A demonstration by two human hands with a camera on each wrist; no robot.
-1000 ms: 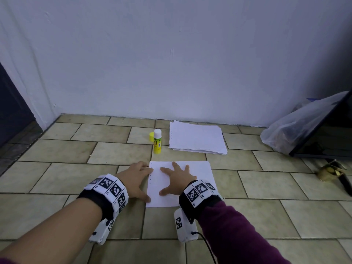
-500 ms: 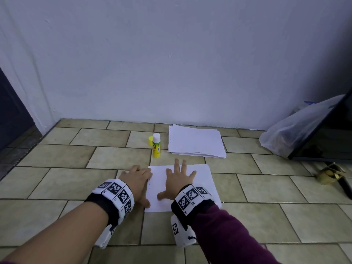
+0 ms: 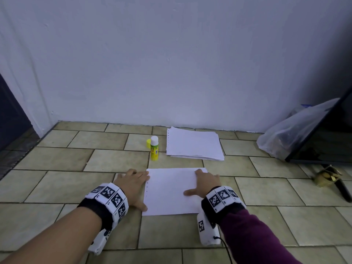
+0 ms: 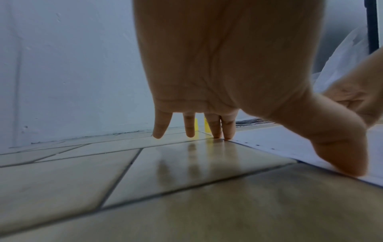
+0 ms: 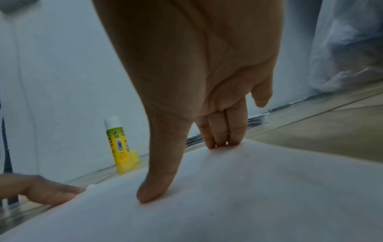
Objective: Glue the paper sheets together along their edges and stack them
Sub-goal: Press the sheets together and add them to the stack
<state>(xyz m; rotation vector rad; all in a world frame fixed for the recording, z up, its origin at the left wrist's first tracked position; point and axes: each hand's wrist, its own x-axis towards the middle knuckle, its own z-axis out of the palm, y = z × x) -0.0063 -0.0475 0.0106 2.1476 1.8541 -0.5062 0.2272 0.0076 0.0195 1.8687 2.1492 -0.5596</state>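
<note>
We have one paper sheet (image 3: 171, 189) lying flat on the tiled floor (image 3: 62, 180), close to us. Our left hand (image 3: 133, 184) rests with straight fingers at the sheet's left edge, the one with the little holes. Most of this hand is on the tiles, and the thumb touches the sheet's near left corner. Our right hand (image 3: 204, 184) presses flat on the sheet's right side, fingers straight, holding nothing. The two hands are well apart, one at each side.

Farther away, near the wall, lies the paper pile (image 3: 193, 143). The glue stick (image 3: 154, 148) stands upright just left of the pile, with its yellow cap (image 3: 148, 143) off and beside it.

We think we are smoothing or lining up this sheet. Whether it already has glue on it, we cannot tell. Next we likely need the glue stick, so one hand must lift and reach forward while the other keeps the sheet from sliding.
</note>
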